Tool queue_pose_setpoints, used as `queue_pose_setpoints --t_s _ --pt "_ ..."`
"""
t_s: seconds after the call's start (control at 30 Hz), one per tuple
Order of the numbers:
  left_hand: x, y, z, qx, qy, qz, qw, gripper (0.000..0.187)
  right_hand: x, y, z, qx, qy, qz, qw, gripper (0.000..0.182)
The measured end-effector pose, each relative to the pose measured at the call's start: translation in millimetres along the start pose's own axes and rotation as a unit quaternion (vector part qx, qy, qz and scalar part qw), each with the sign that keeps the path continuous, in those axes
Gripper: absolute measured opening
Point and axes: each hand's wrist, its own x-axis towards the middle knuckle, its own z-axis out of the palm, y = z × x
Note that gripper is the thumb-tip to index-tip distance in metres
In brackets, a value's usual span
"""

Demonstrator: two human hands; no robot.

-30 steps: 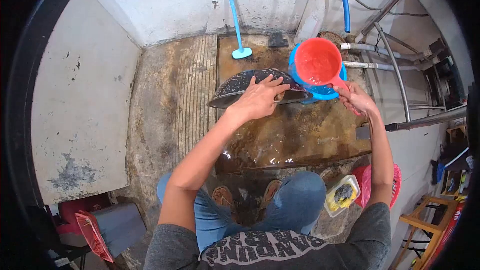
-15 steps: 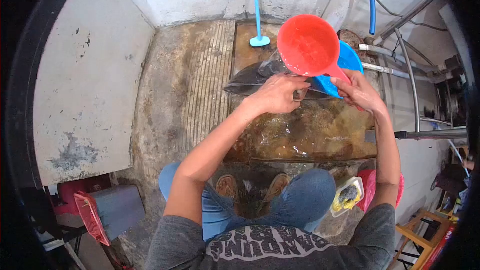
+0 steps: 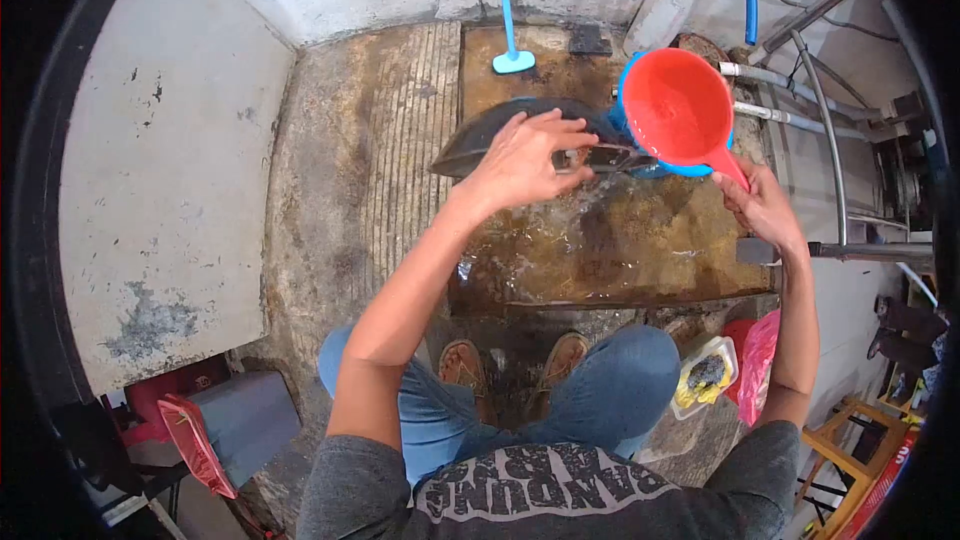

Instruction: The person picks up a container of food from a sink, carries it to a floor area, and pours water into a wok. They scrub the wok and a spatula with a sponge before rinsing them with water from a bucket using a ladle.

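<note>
My right hand (image 3: 765,208) is closed around the handle of a red water dipper (image 3: 683,100). The dipper is over a blue bucket (image 3: 625,90) and hides most of it; its inside looks wet. My left hand (image 3: 525,160) is at a dark, wet pan-like vessel (image 3: 475,145), its fingers spread and the thumb apart from them. Part of the vessel's rim shows between thumb and fingers, and the hand covers its middle. Splashed water glints on the wet brown floor (image 3: 640,240) below the vessel.
A light-blue long-handled brush (image 3: 513,62) leans on the back wall. White pipes (image 3: 770,113) and a metal frame (image 3: 830,160) line the right. Near my right knee lies a white tray (image 3: 690,402) with a scrubber (image 3: 708,371), beside a pink plastic bag (image 3: 762,365). A grey bin (image 3: 240,425) stands left.
The red dipper has moved right and slightly down, more over the blue bucket. My left hand has shifted left, its fingers now more spread, and more of the dark vessel shows.
</note>
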Motion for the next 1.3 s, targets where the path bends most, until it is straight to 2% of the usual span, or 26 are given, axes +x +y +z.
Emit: queue_pose_setpoints --t_s 0.03,0.13,0.3,0.4,0.53,0.57,0.67,0.7,0.83,0.97,1.07,1.17,1.2,1.27,1.3 --pt "2.5 -4.4 2.4 0.005 0.041 0.041 0.998 0.042 -1.5 5.9 0.6 -0.005 0.005 0.001 1.000 0.025" --pt "12.4 -5.0 4.0 -0.007 0.058 0.074 0.996 0.046 1.8 11.6 0.3 -0.014 0.018 -0.009 1.000 0.026" --pt "30.8 6.6 6.0 -0.004 0.061 0.074 0.995 0.046 0.5 -9.5 15.2 -0.004 0.034 -0.054 0.998 0.027" --pt "40.6 -7.6 8.1 -0.060 0.033 0.080 0.994 0.042 0.4 -33.3 27.1 0.029 0.035 -0.068 0.997 0.029" --pt "47.3 -12.0 0.9 0.139 -0.017 0.031 0.990 0.034 13.4 -40.8 35.5 0.077 0.009 -0.090 0.993 0.030" --pt "46.5 -14.9 -0.3 0.177 0.007 0.080 0.981 0.036 19.0 -38.0 37.5 0.103 0.009 -0.094 0.990 0.031" --pt "49.7 0.1 -18.0 0.240 -0.115 -0.013 0.964 0.042 28.7 -30.7 31.7 0.228 -0.030 -0.062 0.971 0.031" --pt "51.4 3.6 -24.7 0.270 -0.163 -0.020 0.949 0.047 33.6 -23.4 30.0 0.271 -0.027 -0.052 0.961 0.035" --pt "44.7 -32.6 -27.8 0.243 -0.073 0.080 0.964 0.053 54.6 17.0 13.8 0.367 -0.056 -0.045 0.927 0.041" --pt "49.6 -34.0 -59.7 0.251 -0.163 -0.048 0.953 0.054 98.3 82.1 12.0 0.342 0.014 -0.024 0.939 0.033" --pt "62.3 -56.5 -77.5 0.216 -0.152 0.012 0.964 0.051 136.3 134.7 11.4 0.345 0.042 -0.018 0.938 0.032" --pt "75.6 -69.9 -104.4 0.192 -0.165 0.019 0.967 0.048 159.0 167.5 12.4 0.281 0.094 0.041 0.954 0.035" --pt "76.0 -77.5 -110.7 0.185 -0.165 0.016 0.969 0.049 161.7 175.2 13.6 0.302 0.097 0.044 0.947 0.037" --pt "71.8 -66.9 -130.5 0.167 -0.204 -0.048 0.963 0.043 165.8 191.0 17.7 0.346 0.101 0.053 0.931 0.041" --pt "70.3 -60.5 -138.4 0.161 -0.231 -0.093 0.955 0.042 172.8 202.9 14.7 0.382 0.057 0.065 0.920 0.054"
